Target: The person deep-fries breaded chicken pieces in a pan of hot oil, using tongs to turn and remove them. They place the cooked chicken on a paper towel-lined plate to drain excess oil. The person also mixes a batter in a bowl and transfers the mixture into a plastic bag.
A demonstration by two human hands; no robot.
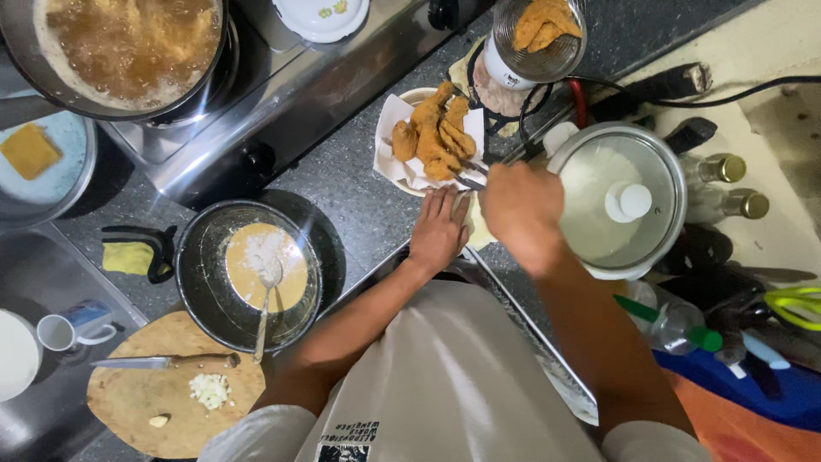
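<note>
Overhead view of a kitchen counter [351,192], dark and speckled, with 2 bare forearms reaching forward from a pale shirt. The right hand [520,216] is closed in a fist around metal tongs [471,176], whose tips reach the near edge of the fried pieces [434,130]. These golden-brown battered pieces lie heaped on white paper in a shallow plate [402,100] at the centre of the counter. The left hand [440,229] lies flat and open, fingers straight and together, palm down on the counter just beside the plate's near rim; it holds nothing.

Behind the plate, a metal strainer [539,36] contains more fried pieces and rests over a white cup. To the right of the right hand stands a white cooker with a glass lid [617,198], and beyond it 2 bottles with gold caps [727,184]. At upper left, a large pot of bubbling oil [128,47] sits on a steel stove [282,94].

At lower left, a dark bowl [250,272] holds tan batter dusted with white flour, with a spoon [267,299] standing in it. Touching the bowl's near side is a round wooden cutting board [162,393] bearing a knife [162,361] and a small mound of chopped garlic [209,389]. A white mug [68,332] stands to the left of the board. A yellow cloth [128,257] lies on the counter to the left of the bowl.
</note>
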